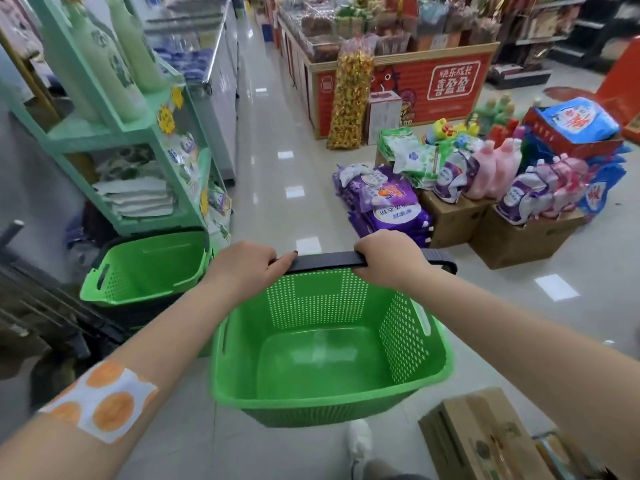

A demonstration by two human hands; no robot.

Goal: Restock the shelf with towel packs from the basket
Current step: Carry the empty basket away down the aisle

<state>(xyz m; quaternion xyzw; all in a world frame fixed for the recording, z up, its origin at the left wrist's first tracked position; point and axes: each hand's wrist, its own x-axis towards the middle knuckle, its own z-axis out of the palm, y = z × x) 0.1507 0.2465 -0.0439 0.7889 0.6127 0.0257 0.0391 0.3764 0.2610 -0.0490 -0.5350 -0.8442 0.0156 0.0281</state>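
The basket (332, 344) hangs in the middle above the floor (277, 188), the left hand (247, 268) and right hand (389, 259) side by side on its handle (325, 262) at the far rim. To its left a second basket (145, 268) sits at the foot of the shelf (114, 133), which carries folded towel packs (135, 197) on its lower level. Ahead to the right, bags and bottles lie on cardboard boxes (512, 237), and a carton (485, 438) lies near right.

You are looking at a second green basket (149, 268) sitting on the floor at your left. Purple bags (384, 202) and pink bottles (495, 168) are sitting on brown boxes (519, 237) ahead, right of the aisle.
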